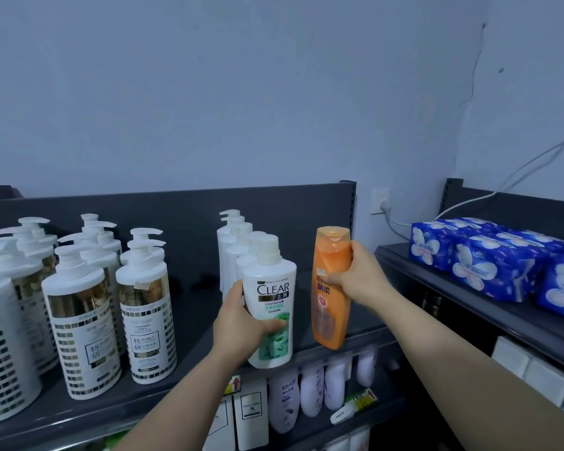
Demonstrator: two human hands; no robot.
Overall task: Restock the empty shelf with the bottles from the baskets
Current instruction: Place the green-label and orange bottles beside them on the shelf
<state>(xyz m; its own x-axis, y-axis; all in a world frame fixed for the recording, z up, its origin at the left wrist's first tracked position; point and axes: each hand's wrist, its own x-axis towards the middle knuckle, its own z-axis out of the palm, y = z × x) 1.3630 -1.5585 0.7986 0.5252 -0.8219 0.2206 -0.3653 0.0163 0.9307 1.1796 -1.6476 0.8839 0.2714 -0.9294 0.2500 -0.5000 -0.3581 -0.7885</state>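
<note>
Up front, the left hand grips a white bottle marked CLEAR, fingers wrapped round its lower half, at the front edge of the dark shelf. It stands upright at the head of a row of white bottles running back to the rear panel. Just to its right, the right hand holds an orange bottle by its upper half, leaning slightly, base near the shelf edge; whether it rests there I cannot tell. Pump bottles fill the shelf's left side. Blue packs lie on the neighbouring shelf, and purple bottles sit on the level below.
</note>
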